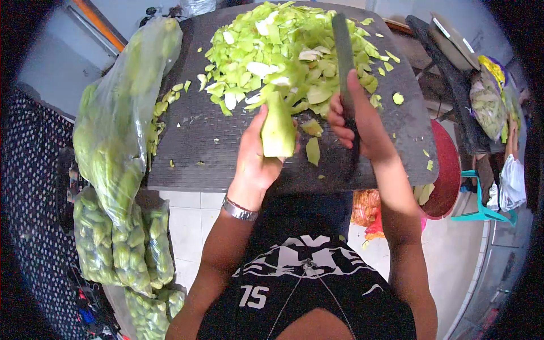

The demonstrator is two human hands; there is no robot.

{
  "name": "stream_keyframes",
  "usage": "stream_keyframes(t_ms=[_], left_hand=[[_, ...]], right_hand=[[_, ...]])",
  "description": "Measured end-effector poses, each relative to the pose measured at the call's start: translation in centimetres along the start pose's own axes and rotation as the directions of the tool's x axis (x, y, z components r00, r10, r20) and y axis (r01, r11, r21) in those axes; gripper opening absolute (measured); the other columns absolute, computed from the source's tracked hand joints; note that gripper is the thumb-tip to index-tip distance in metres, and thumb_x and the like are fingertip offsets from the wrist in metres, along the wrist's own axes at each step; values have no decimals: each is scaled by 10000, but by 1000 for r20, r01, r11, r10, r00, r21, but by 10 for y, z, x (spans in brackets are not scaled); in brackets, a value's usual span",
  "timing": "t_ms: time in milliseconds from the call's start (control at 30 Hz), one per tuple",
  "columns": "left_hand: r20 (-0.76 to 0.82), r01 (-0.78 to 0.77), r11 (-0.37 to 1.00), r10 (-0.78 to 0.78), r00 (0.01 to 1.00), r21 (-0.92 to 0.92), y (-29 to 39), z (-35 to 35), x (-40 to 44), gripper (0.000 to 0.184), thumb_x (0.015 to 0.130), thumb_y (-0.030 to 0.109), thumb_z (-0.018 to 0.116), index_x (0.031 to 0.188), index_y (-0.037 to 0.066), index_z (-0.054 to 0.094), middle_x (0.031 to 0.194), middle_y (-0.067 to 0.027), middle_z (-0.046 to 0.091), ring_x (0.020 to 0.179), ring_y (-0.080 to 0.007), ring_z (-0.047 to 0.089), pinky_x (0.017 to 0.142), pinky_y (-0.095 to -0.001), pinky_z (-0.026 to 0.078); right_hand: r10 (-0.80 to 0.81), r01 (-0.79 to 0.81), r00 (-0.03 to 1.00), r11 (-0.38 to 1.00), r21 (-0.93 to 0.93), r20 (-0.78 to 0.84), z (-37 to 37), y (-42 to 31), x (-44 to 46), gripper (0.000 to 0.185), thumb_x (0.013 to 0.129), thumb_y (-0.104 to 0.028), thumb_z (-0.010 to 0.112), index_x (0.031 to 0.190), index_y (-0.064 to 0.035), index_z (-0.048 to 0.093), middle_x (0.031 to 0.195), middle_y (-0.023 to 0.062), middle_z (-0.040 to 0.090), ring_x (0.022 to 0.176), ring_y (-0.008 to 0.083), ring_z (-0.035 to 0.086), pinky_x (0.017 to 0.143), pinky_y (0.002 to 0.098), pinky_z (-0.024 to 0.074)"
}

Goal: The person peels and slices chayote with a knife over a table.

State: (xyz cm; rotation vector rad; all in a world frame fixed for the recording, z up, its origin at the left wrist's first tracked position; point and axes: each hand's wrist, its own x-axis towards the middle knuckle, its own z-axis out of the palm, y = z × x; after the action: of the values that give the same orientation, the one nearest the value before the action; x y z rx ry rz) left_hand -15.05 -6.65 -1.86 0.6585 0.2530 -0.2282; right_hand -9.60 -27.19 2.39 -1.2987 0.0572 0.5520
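My left hand (253, 153) is wrapped round a peeled, pale green vegetable (278, 129), its flat cut end turned towards me and its narrower end pointing at the pile. My right hand (365, 122) grips a large knife (343, 51) with its long blade pointing up and away, slightly blurred. The knife stands apart from the vegetable, to its right. Beyond both hands, a broad heap of green peelings and slices (283, 56) covers the far part of the dark tabletop (198, 161). A few loose pieces (313, 150) lie between my hands.
A clear plastic bag of long green vegetables (113, 124) leans at the table's left edge, with more filled bags (93, 238) below. A red tub (445, 175) stands at the right, near a teal stool (481, 204). Orange-red net sacks (365, 209) lie under the table.
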Motion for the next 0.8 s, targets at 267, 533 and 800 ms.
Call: stream_keyframes(t_ms=[267, 533, 800], left_hand=[[5, 27, 987, -27, 1000, -157, -5, -5, 11, 394, 1036, 455, 538, 1210, 108, 603, 975, -96, 688, 815, -254, 684, 741, -413, 578], [112, 71, 993, -61, 992, -94, -7, 7, 1, 428, 1037, 481, 507, 1180, 103, 647, 946, -82, 708, 816, -240, 697, 747, -404, 583], [38, -1, 1000, 0, 999, 7, -11, 6, 1, 443, 1042, 474, 521, 1216, 79, 618, 986, -86, 695, 784, -230, 689, 691, -368, 578]], right_hand=[[-483, 455, 797, 83, -887, 364, 26, 35, -42, 655, 870, -653, 662, 977, -9, 607, 777, 190, 600, 692, 423, 654, 590, 488, 528], [-454, 396, 819, 6, -918, 351, 30, 38, -42, 673, 823, -632, 707, 1035, -1, 613, 867, 215, 619, 802, 428, 644, 677, 500, 502], [-490, 374, 827, 111, -921, 277, 7, 31, -24, 625, 874, -634, 658, 836, -17, 565, 745, 194, 590, 702, 406, 620, 615, 471, 495]])
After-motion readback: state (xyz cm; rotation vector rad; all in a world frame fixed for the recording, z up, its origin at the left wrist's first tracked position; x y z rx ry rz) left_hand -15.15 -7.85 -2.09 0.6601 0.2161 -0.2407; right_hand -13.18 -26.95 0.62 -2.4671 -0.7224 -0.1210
